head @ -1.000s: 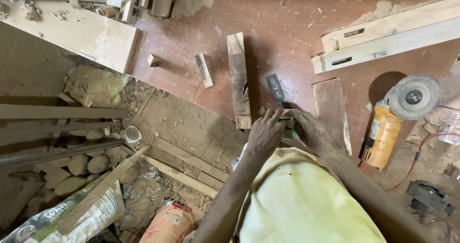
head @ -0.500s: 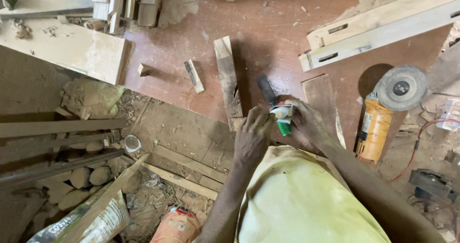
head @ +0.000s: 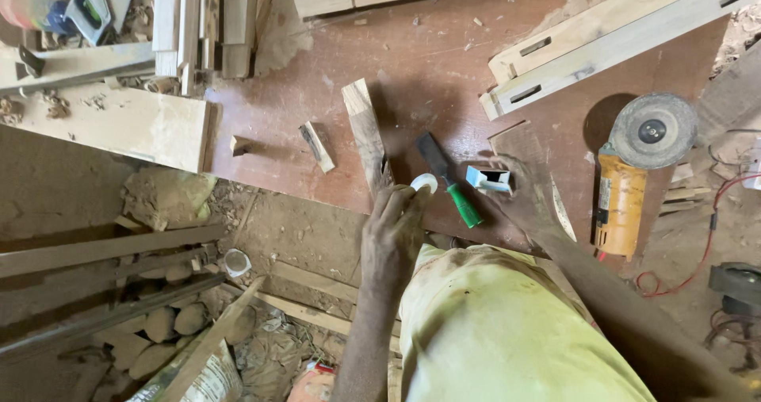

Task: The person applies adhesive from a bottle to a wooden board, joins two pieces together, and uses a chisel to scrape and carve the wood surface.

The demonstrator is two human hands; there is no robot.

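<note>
My left hand is closed around a small white round object at the near edge of the brown board. Just right of it a chisel with a green handle and dark blade lies flat on the board. My right hand rests on the board with its fingers on a small blue and white box. A narrow strip of wood lies lengthwise just left of the chisel blade. A short wood offcut lies further left.
An orange angle grinder with a grey disc lies at the right, its red cable trailing down. Mortised pale beams cross the top right. Planks and stacked timber sit at the left. Rubble, round logs and a sack lie below left.
My hands, held together over a green and white item, have come apart. The chisel now lies on the board between them. The view has shifted so the board sits lower.
</note>
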